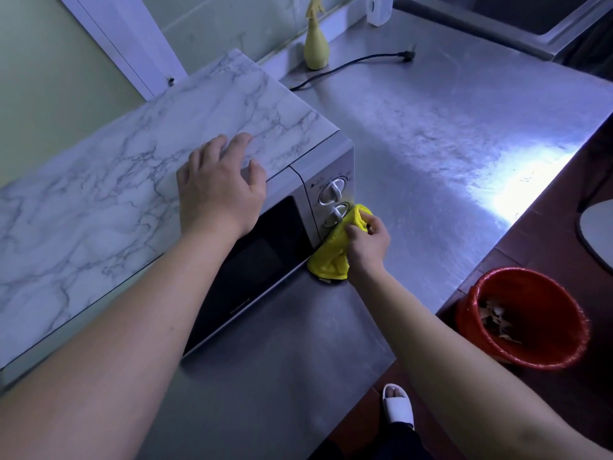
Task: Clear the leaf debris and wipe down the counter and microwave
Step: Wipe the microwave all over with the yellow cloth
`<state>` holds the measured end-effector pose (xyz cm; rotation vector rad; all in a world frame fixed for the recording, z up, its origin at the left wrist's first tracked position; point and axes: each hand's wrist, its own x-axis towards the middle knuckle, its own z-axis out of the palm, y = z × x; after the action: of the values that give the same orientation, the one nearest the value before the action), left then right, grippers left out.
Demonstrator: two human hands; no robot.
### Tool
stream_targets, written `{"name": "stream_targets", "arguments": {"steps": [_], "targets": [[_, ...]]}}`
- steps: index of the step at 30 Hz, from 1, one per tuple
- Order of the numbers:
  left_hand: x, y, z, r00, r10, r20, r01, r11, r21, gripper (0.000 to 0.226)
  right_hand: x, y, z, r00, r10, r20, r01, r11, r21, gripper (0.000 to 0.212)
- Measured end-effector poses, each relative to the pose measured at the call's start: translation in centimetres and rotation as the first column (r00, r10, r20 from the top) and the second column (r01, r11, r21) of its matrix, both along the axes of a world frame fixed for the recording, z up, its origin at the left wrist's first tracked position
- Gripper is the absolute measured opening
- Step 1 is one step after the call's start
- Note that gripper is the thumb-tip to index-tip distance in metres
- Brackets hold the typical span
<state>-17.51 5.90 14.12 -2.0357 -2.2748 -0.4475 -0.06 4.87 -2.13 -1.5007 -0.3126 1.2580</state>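
A silver microwave [308,174] with a marble-patterned top, a dark door and two dials stands on the steel counter [447,134]. My left hand [219,187] rests flat on the front edge of its top, fingers spread. My right hand [366,244] grips a bunched yellow cloth [331,257] and presses it against the lower right corner of the microwave's control panel, beside the lower dial. The cloth's bottom touches the counter.
A red-lined bin [520,317] holding leaf scraps stands on the floor at the right. A yellow spray bottle [316,44] stands by the back wall, next to the microwave's loose black power cord [351,66]. A sink [517,24] sits at the far right corner. My slippered foot [398,406] shows below.
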Motion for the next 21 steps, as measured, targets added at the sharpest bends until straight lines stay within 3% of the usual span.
{"name": "stream_targets", "arguments": {"steps": [2, 5, 8, 10, 11, 13, 16, 19, 21], "targets": [[0.1, 0.0, -0.1, 1.000, -0.004, -0.007, 0.004, 1.000, 0.001, 0.046, -1.5, -0.6, 0.1, 0.998, -0.053, -0.025, 0.052, 0.997, -0.054, 0.030], [0.0, 0.0, 0.0, 1.000, -0.004, -0.005, 0.004, 1.000, 0.001, 0.047, -3.5, -2.7, -0.2, 0.988, -0.014, -0.152, -0.006, 0.991, -0.134, 0.026], [-0.1, 0.0, 0.1, 1.000, 0.002, -0.005, -0.002, 1.000, -0.004, 0.047, -4.0, -5.3, 0.1, 0.892, 0.186, -0.413, -0.250, 0.962, -0.108, 0.023], [0.0, 0.0, 0.0, 1.000, 0.004, -0.005, -0.004, 1.000, 0.001, 0.046, -3.5, -6.5, 0.8, 0.826, 0.373, -0.423, -0.431, 0.901, -0.046, 0.026], [0.0, 0.0, 0.0, 1.000, 0.005, -0.006, -0.005, 1.000, 0.009, 0.046, -3.1, -6.9, 1.3, 0.820, 0.454, -0.348, -0.492, 0.870, -0.023, 0.029], [0.0, 0.1, 0.0, 1.000, 0.004, -0.004, -0.004, 1.000, 0.020, 0.046, -2.1, -6.9, 2.5, 0.849, 0.527, -0.045, -0.527, 0.850, 0.007, 0.036], [-0.1, 0.2, -0.1, 1.000, 0.004, -0.007, -0.004, 1.000, 0.019, 0.048, -0.6, -6.0, 5.1, 0.865, 0.350, 0.360, -0.440, 0.873, 0.209, 0.050], [-0.1, 0.2, -0.1, 1.000, 0.003, -0.004, -0.003, 1.000, 0.013, 0.049, -1.1, -4.8, 6.5, 0.853, 0.169, 0.494, -0.392, 0.832, 0.393, 0.033], [-0.1, 0.2, -0.1, 1.000, 0.002, 0.000, -0.002, 1.000, 0.017, 0.049, -2.2, -4.3, 6.2, 0.797, 0.059, 0.601, -0.397, 0.801, 0.448, 0.026]]}}
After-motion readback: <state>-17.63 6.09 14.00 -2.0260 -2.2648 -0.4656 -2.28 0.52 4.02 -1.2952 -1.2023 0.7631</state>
